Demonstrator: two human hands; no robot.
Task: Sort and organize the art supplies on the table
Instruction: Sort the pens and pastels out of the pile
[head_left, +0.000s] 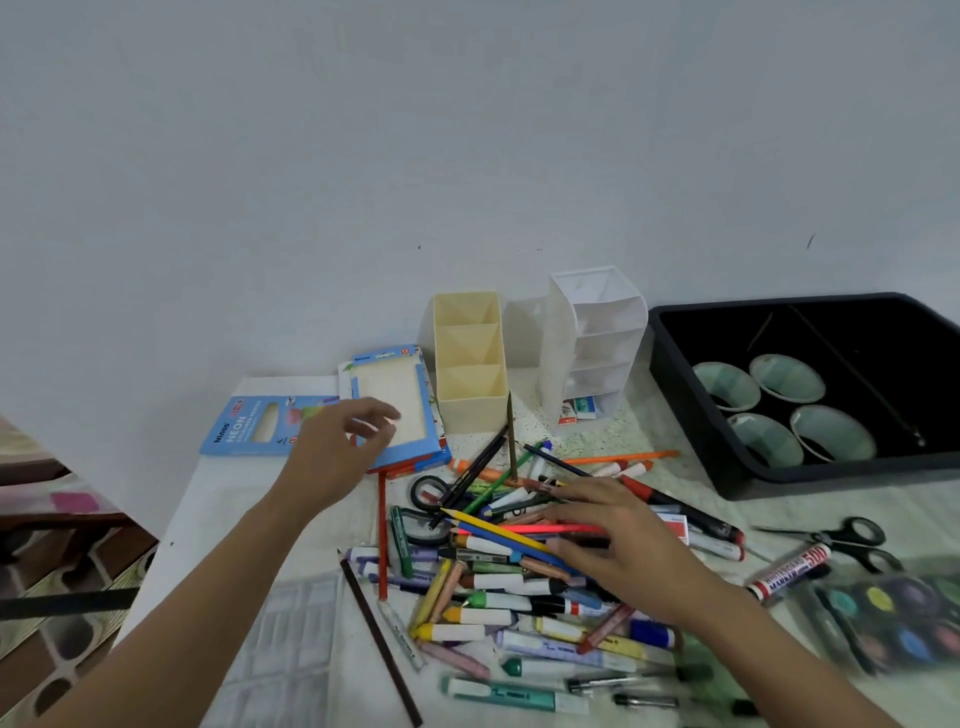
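Fingers (574, 512) of the right hand (628, 551) are resting spread on the heap of pencils, crayons and markers (493, 587) in the middle of the table (223, 499), gripping nothing. The left hand (332, 457) is hovering, its fingers loosely curled and empty, over the blue windowed pencil box (400, 379) just behind the heap, with a cream holder (470, 358), white drawer unit (597, 332) and black tray (831, 475) standing beyond.

The left hand (343, 441) hovers with loosely curled fingers over an empty blue pencil box (410, 358), beside a Ninso neon pencil box (249, 426). The right hand (623, 545) lies with fingers spread on a heap of pencils, crayons and markers (483, 592). Behind the heap stand a cream three-compartment holder (470, 364) and a white drawer organizer (597, 338). To the right, a black tray (727, 467) holds four paper cups (784, 376); scissors (852, 540) lie near it.
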